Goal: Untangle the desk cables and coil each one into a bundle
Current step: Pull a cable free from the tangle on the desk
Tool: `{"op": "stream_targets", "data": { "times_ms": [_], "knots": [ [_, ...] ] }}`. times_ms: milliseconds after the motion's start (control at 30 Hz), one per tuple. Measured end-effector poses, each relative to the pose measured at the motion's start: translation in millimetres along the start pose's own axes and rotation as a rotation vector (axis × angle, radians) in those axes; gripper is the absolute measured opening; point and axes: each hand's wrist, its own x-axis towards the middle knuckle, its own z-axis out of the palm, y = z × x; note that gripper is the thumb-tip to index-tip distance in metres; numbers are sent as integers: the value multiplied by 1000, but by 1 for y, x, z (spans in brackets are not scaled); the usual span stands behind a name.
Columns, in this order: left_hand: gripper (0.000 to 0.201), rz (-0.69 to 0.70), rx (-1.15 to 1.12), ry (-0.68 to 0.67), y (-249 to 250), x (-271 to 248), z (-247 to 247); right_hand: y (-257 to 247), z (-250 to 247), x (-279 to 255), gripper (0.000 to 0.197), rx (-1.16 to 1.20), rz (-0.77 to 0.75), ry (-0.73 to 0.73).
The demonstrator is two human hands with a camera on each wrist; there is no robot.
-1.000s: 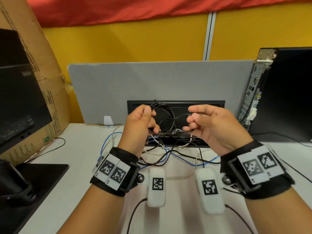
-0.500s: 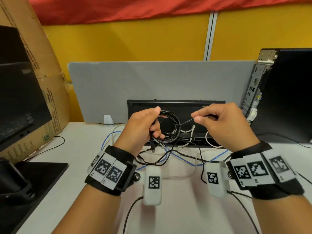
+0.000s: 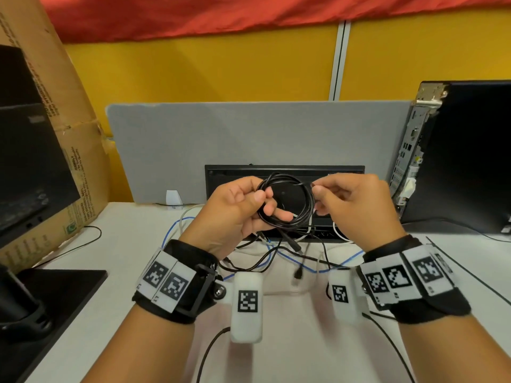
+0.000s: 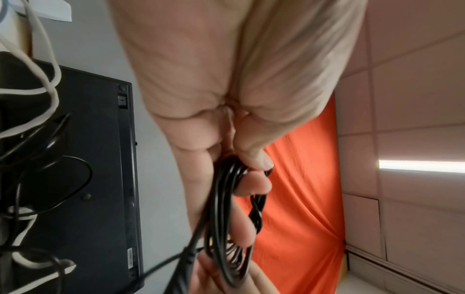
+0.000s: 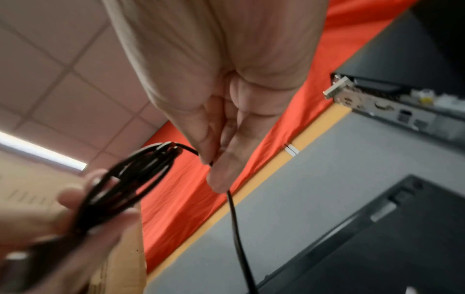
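A thin black cable [image 3: 286, 201] is wound into several loops held up above the desk. My left hand [image 3: 243, 208] grips the coil's left side between thumb and fingers; the same coil [image 4: 224, 218] runs through its fingers in the left wrist view. My right hand [image 3: 348, 200] pinches the cable's free strand [image 5: 232, 210] at the coil's upper right. The looped black cable [image 5: 125, 179] shows blurred at the left of the right wrist view. Below the hands a tangle of black, blue [image 3: 290, 258] and white cables [image 3: 338, 233] lies on the white desk [image 3: 124, 244].
A black keyboard [image 3: 284, 172] leans against the grey divider [image 3: 249, 139] behind the hands. A computer tower [image 3: 456, 156] stands at the right. A cardboard box [image 3: 55, 134] and a monitor base [image 3: 49, 308] sit at the left.
My hands have come closer together. The right hand has brought the strand up to the coil's upper right, and another turn lies on the coil. The coil sits a little higher.
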Motion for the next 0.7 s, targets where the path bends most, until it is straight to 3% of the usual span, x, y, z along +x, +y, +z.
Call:
{"op": "stream_targets", "data": {
  "times_ms": [200, 300, 500, 700],
  "knots": [
    [22, 74, -34, 119, -3, 3, 3, -10, 8, -2, 26, 648, 266, -144],
    [21, 97, -43, 171, -4, 4, 5, -14, 7, -3, 18, 812, 302, -266],
    [21, 58, 0, 230, -6, 4, 6, -17, 19, -10, 17, 631, 293, -172],
    [23, 22, 294, 300, -12, 7, 3, -18, 21, -11, 14, 651, 383, -119]
  ]
}}
